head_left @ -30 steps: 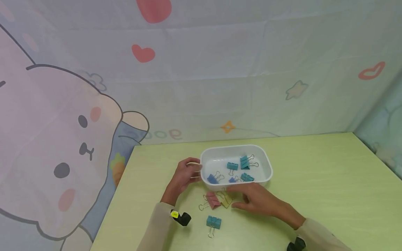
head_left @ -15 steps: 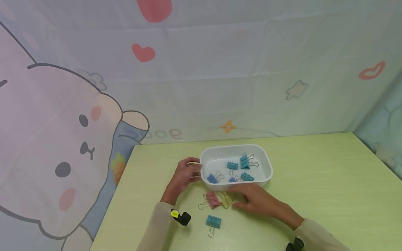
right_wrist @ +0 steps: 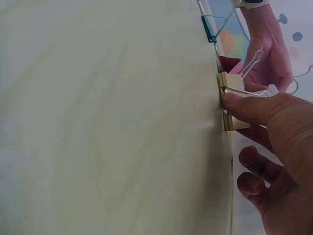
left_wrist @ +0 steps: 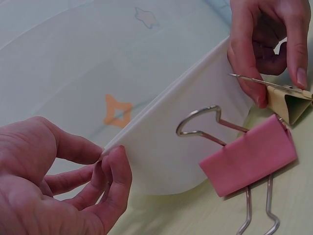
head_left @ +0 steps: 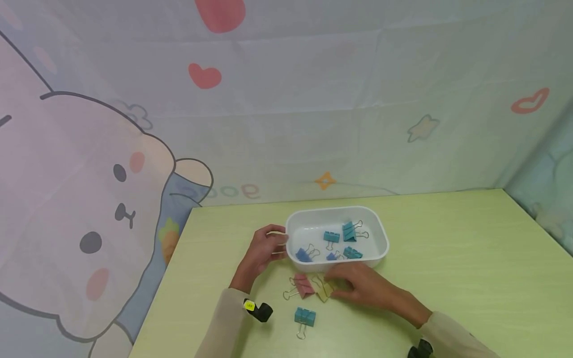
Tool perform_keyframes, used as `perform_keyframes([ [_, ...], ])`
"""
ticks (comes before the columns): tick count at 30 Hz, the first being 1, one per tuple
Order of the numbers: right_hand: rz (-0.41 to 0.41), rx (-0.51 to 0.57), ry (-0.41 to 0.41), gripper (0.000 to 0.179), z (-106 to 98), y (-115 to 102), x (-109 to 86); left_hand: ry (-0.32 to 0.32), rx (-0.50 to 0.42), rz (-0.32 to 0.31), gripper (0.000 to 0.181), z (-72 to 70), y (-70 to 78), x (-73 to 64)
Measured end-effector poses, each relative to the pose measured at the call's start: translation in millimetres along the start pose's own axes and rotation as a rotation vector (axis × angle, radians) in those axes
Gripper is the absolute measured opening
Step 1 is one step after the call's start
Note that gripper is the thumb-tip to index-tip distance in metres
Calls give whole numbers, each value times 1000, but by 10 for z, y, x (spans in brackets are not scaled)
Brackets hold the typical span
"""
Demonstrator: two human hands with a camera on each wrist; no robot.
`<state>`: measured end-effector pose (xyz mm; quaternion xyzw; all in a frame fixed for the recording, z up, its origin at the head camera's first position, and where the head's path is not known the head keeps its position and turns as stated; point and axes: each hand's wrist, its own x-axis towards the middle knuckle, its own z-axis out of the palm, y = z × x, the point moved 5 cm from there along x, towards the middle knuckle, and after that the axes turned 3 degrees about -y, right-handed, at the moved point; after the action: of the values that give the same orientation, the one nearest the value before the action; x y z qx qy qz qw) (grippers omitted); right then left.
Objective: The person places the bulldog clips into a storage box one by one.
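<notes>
My left hand [head_left: 263,249] pinches the left rim of a white plastic tray [head_left: 309,222] between thumb and fingers, as the left wrist view shows. At the tray's front side, my right hand [head_left: 364,283] pinches a yellow binder clip [head_left: 324,291]; in the right wrist view its thumb lies on the yellow clip [right_wrist: 234,80] with the index finger behind. Just left of it lies a pink binder clip [head_left: 303,285], wire handles spread. A teal binder clip [head_left: 305,316] rests on the table nearer the front.
Inside the tray are teal binder clips, one a larger teal clip [head_left: 349,231], and blue ones, such as the blue clip [head_left: 304,255] at the front left. The pale yellow-green table [head_left: 447,248] ends at a printed cloth backdrop [head_left: 286,144].
My right thumb and fingers have closed in on the yellow clip, which has shifted slightly. The left hand, the tray and the other clips stay where they were.
</notes>
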<state>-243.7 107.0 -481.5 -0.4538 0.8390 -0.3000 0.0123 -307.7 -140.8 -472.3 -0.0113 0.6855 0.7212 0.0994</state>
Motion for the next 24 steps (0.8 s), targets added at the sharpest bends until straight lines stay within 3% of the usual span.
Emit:
perform_keyframes([
  [12, -11, -32, -25, 27, 38, 27, -17, 9, 5, -9, 33, 5, -2, -5],
  [24, 38, -25, -109, 20, 44, -40, -53, 11, 13, -11, 32, -9, -27, 24],
])
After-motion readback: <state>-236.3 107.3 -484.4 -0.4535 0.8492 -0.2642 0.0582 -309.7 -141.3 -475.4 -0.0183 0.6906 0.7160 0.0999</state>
